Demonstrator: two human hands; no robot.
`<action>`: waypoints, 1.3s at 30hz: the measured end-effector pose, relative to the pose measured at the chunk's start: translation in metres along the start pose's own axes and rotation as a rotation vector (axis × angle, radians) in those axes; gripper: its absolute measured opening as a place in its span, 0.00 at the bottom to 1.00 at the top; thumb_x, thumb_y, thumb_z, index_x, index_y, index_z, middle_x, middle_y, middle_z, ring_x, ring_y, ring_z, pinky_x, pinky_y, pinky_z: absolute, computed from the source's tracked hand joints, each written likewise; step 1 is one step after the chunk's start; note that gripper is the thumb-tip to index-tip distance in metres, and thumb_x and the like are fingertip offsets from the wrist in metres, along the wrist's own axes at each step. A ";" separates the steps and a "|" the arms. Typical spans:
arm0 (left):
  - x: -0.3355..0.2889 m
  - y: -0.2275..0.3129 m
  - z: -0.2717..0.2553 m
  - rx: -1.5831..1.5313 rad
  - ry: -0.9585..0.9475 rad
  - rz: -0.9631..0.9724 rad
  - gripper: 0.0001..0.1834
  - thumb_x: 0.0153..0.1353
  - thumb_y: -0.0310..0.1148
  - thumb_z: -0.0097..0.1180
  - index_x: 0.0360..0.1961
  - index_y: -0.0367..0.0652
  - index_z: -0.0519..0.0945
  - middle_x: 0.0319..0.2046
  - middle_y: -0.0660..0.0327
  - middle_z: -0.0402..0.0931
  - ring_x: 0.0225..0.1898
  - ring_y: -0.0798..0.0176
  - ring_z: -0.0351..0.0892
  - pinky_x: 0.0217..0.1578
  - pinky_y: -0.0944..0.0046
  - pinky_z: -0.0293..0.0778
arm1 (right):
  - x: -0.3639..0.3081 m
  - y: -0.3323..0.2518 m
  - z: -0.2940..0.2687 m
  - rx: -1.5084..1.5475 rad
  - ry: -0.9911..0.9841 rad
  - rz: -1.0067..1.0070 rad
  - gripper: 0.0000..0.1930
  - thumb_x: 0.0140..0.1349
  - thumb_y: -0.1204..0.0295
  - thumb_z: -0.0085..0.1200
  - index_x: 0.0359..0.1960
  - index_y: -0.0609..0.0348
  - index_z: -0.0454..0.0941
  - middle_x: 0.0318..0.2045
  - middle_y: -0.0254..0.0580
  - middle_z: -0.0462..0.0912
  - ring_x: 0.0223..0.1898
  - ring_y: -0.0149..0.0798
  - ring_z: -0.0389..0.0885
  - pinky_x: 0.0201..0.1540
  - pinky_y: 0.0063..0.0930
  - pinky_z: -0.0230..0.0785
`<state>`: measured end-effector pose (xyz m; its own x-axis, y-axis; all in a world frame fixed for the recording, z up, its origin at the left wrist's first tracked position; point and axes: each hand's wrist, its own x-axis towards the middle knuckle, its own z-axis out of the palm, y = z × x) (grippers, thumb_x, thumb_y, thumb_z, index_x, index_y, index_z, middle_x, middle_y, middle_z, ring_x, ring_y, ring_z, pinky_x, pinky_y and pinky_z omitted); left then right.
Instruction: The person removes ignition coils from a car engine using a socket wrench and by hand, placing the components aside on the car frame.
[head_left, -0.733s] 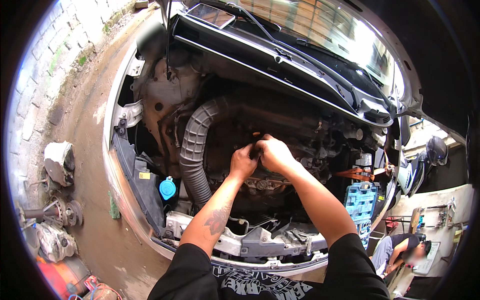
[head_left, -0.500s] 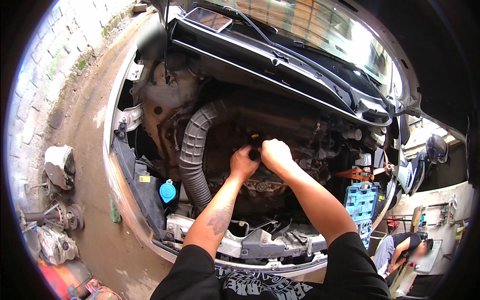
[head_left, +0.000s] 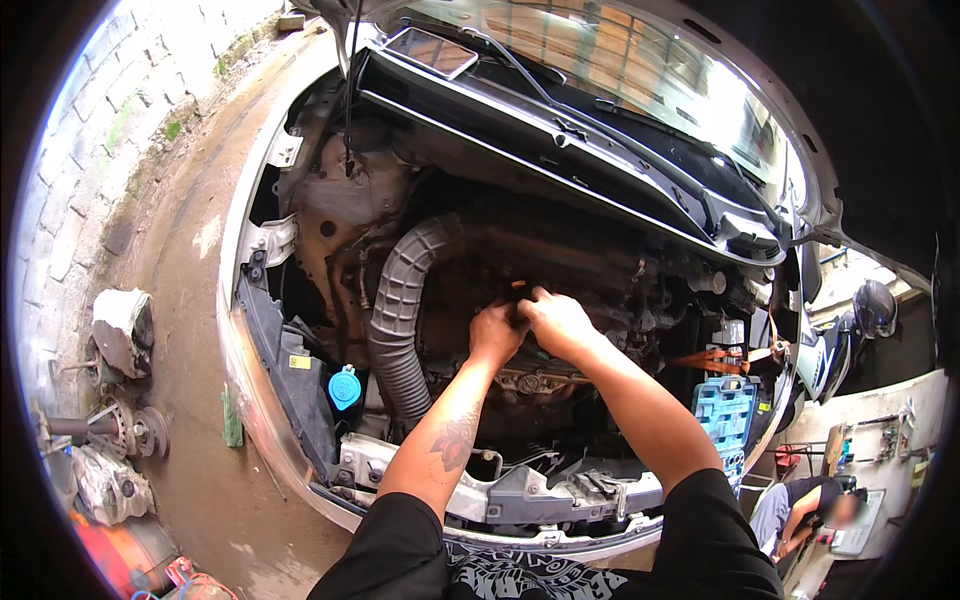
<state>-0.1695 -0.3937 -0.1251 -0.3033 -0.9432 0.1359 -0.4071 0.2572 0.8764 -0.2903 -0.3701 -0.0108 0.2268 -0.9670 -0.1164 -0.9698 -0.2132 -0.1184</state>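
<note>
So, in the head view both hands are down in the engine bay (head_left: pixel 345 190), the left hand (head_left: pixel 497 334) and right hand (head_left: pixel 555 322) almost meeting with fingers bent in narrow, and honestly it's too dark to tell what, if anything, they're pinching. A small orange piece (head_left: pixel 519 285) sits just past the fingertips on the far side, looks a hair nearer the right hand, too tiny to call its long axis. The ribbed hose (head_left: pixel 394 305) is left of the left hand, curving lengthwise from beyond both hands back toward the person.
</note>
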 end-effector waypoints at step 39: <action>-0.001 -0.003 0.007 0.058 0.053 0.012 0.10 0.52 0.37 0.64 0.34 0.45 0.85 0.38 0.52 0.83 0.40 0.42 0.83 0.39 0.46 0.79 | -0.007 -0.003 0.008 0.002 -0.093 0.263 0.12 0.60 0.62 0.61 0.36 0.59 0.82 0.34 0.56 0.83 0.35 0.57 0.85 0.40 0.47 0.78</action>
<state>-0.1736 -0.3918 -0.1311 -0.2631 -0.9493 0.1723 -0.4534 0.2793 0.8464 -0.2884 -0.3614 -0.0179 -0.0257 -0.9720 -0.2335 -0.9963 0.0441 -0.0739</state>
